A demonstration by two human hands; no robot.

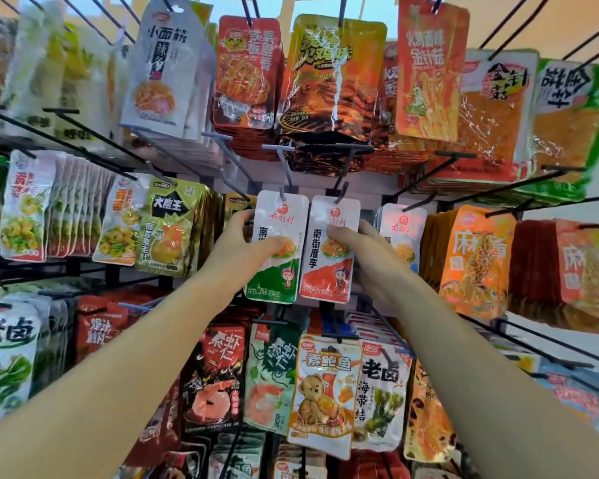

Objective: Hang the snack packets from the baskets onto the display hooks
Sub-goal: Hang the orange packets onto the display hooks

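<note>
Nearest the lens: left forearm (118, 357) and right forearm (481, 375), both reaching up to the middle row of the rack.

Left grip (236, 250) is clamped on the green packet (274, 281), thumb across the front, fingers behind its left edge. Right grip (370, 257) is clamped on the red packet (327, 274) the same way, mirrored. Each is held by its upper half, probably to keep the top hole steady and square to the wire.

Green packet's top meets the left hook (283, 194); red packet's top meets the right hook (343, 192). Both look threaded at the very tip. Baskets not in view.

Edges: the two packets hang side by side, inner edges touching or nearly so. A matching packet (400, 229) sits just beside the right grip, and dark-green packs (166, 229) are near the left grip.

Room: the wire behind both packets looks bare, so I judge they can slide back. The upper row hangs close overhead, and the lower row's hooks sit just under the packets' bottom edges.
</note>
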